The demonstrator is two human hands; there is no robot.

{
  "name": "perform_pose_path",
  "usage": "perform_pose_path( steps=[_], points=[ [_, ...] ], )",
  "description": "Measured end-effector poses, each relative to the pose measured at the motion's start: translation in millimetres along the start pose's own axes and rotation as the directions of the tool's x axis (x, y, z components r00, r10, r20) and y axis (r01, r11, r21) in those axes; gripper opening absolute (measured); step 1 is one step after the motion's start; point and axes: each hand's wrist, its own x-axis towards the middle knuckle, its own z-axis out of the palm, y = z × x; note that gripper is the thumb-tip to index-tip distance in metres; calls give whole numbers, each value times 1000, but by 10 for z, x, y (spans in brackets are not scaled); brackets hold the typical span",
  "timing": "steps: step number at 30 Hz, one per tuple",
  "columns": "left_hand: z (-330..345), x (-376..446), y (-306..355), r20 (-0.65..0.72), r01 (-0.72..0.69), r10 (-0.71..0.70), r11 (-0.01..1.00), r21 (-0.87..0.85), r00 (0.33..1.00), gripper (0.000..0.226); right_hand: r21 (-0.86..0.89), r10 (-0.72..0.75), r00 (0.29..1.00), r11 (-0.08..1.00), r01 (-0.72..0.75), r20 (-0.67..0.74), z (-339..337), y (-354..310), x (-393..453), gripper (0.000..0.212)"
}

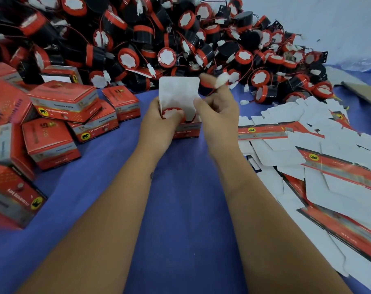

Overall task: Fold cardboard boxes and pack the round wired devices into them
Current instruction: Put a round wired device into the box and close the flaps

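Note:
A small red cardboard box (pixel 188 129) stands open at the centre of the blue table, its white lid flap (pixel 178 92) upright. A round red-and-black wired device (pixel 173 113) sits inside it. My left hand (pixel 159 122) grips the box's left side, thumb on the device. My right hand (pixel 217 107) is at the box's right edge, fingers curled by the side flap, index finger raised and blurred. A huge heap of the same round devices (pixel 163 39) with red wires and white plugs fills the back.
Several closed red boxes (pixel 63 100) are stacked at the left. Flat unfolded box blanks (pixel 307 162) lie spread at the right. A brown cardboard sheet (pixel 362 92) and a plastic bottle (pixel 364 64) lie at the far right. Blue cloth (pixel 180 198) covers the table.

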Motion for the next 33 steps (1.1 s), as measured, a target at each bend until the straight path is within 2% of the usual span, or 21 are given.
perform_pose_path(
  steps=[2,4,5,7,9,10,12,15,17,18,21,23,25,29,31,33],
  points=[
    [11,11,4,7,12,-12,1000,18,1000,39,156,31,996,987,-43,82,19,-70,-29,31],
    [12,20,20,-5,32,-32,999,12,999,40,214,107,985,968,-135,137,29,-114,-44,30],
    [10,20,23,-3,34,-33,999,14,999,39,159,147,982,973,-165,120,37,-115,-42,33],
    [12,2,26,5,23,-23,1000,12,1000,37,-90,153,988,985,-151,23,59,-71,-30,38],
    [14,-11,24,9,18,-18,1000,-10,1000,37,-309,53,997,949,-66,-52,81,-14,-26,22],
    [12,-13,24,12,14,-14,1000,-21,1000,38,-356,-1,998,934,-23,-66,99,10,-28,12],
    [9,-12,27,17,6,-5,1000,-23,1000,40,-375,-51,993,927,9,-102,125,34,-12,9],
    [5,-5,17,23,8,-7,1000,-21,1000,41,-295,-36,985,955,-15,-168,116,59,33,16],
    [4,-3,18,27,13,-12,1000,-14,1000,40,-360,-84,981,933,15,-177,70,110,53,20],
    [3,1,19,30,15,-14,1000,-14,999,40,-457,-144,977,888,57,-156,43,145,53,21],
    [-3,3,12,35,21,-20,1000,-16,999,39,-732,-323,946,645,221,1,2,205,14,31],
    [-4,-11,7,36,16,-16,1000,-9,999,38,-806,-364,928,527,271,74,-6,215,15,31],
    [-2,-20,1,27,12,-12,1000,-5,1000,37,-840,-374,923,470,271,88,-16,216,10,27],
    [-7,-7,-3,5,7,-7,1000,-4,1000,35,-807,-418,903,497,319,99,-27,226,-30,23],
    [-4,-6,-5,4,3,-3,1000,-3,1000,36,-815,-382,920,503,289,90,-1,214,-31,34],
    [-1,-17,-2,2,1,-1,1000,5,1000,37,-811,-379,925,535,237,20,-1,194,-14,43]
  ],
)
